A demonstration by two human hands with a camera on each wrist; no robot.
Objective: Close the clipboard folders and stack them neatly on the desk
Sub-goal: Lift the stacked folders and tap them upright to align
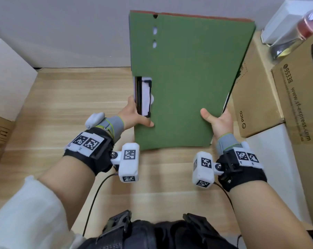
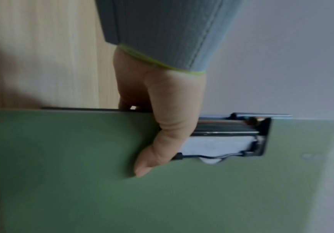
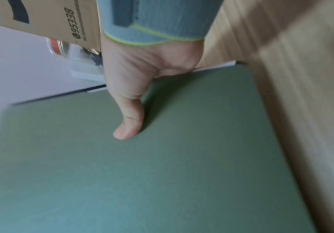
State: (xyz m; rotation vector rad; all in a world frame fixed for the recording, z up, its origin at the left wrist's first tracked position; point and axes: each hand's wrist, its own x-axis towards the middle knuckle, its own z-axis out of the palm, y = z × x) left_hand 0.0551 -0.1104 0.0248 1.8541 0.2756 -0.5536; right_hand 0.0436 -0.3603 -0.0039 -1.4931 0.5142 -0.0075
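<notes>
- A pale wooden desk (image 1: 76, 97) meets a plain grey wall, with cardboard boxes (image 1: 285, 97) crowding its right side and a white box (image 1: 6, 76) at the left.
- The left hand (image 1: 136, 114) pinches the left edge of a closed green clipboard folder (image 1: 186, 78) beside the clip cut-out (image 1: 145, 96), thumb lying flat on the cover and fingers hidden beneath.
- The right hand (image 1: 218, 121) grips the right edge the same way, thumb on top, fingers out of sight underneath.
- Both wrists are turned inward and level with each other, holding the folder lifted off the desk and tilted up toward the wall.
- A reddish edge (image 1: 197, 15) shows along the folder's far side; whether it is a second folder cannot be told.
- Risks, as a judgement: the right edge sits close to the boxes and could catch on them while being lowered; thumb-only pressure on top could let layers slide out of line; an uneven set-down would leave the stack skewed.
</notes>
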